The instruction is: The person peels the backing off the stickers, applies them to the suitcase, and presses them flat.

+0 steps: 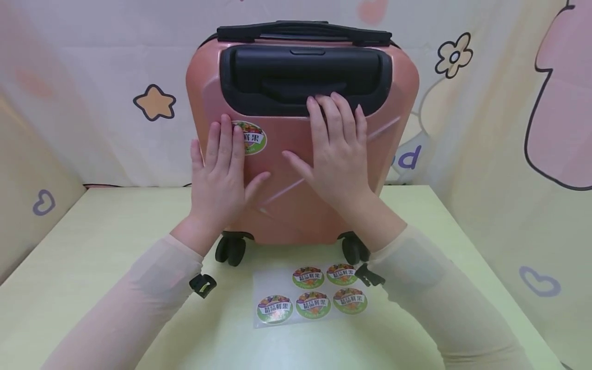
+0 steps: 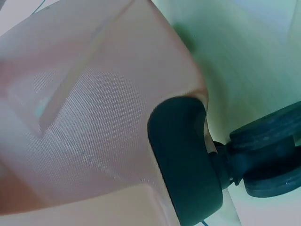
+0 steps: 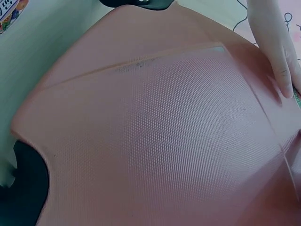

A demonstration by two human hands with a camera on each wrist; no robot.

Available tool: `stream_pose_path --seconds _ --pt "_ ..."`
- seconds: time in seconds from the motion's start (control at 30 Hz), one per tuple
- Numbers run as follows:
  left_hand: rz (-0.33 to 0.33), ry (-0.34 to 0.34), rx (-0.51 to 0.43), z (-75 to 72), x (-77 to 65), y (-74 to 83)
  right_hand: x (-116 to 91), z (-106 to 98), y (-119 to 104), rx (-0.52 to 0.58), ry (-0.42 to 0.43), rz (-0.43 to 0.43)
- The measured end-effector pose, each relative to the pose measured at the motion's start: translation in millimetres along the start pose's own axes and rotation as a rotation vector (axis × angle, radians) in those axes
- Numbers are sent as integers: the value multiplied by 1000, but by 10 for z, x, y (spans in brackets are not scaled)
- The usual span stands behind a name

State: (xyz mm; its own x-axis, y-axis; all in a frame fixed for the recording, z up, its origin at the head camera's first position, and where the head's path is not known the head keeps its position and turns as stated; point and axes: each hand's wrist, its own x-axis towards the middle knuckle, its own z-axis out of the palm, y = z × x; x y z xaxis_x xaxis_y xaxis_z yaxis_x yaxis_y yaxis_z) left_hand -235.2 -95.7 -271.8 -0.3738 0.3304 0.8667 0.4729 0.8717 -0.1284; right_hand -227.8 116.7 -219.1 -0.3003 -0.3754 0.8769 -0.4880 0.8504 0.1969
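Observation:
A pink hard-shell suitcase [image 1: 282, 136] stands upright on the table, its black handle recess [image 1: 305, 72] near the top. An oval fruit sticker [image 1: 255, 134] sits on the upper left of its face. My left hand [image 1: 219, 174] lies against the shell with straight fingers, covering the sticker's left part. On the right, my right hand [image 1: 339, 159] rests on the shell, fingers extended up to the recess's lower edge and holding nothing. The left wrist view shows the ribbed shell [image 2: 108, 113] and a black wheel [image 2: 268, 155]; the right wrist view catches my left hand [image 3: 275, 47].
A clear sheet [image 1: 273, 280] with several oval fruit stickers lies on the table [image 1: 152, 226] before the suitcase; its upper left spot is bare. Two black wheels show below the shell. A patterned cloth [image 1: 115, 61] stands behind and at both sides.

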Motion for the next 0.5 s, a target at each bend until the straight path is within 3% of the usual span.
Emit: stream_pose_path --seconds 0.27,0.5 --pt "-7 -33 -16 -86 -87 -6 -31 -43 58 3 -48 -65" --pt "8 -68 -9 -162 -191 -9 -175 -123 74 61 -52 -131"
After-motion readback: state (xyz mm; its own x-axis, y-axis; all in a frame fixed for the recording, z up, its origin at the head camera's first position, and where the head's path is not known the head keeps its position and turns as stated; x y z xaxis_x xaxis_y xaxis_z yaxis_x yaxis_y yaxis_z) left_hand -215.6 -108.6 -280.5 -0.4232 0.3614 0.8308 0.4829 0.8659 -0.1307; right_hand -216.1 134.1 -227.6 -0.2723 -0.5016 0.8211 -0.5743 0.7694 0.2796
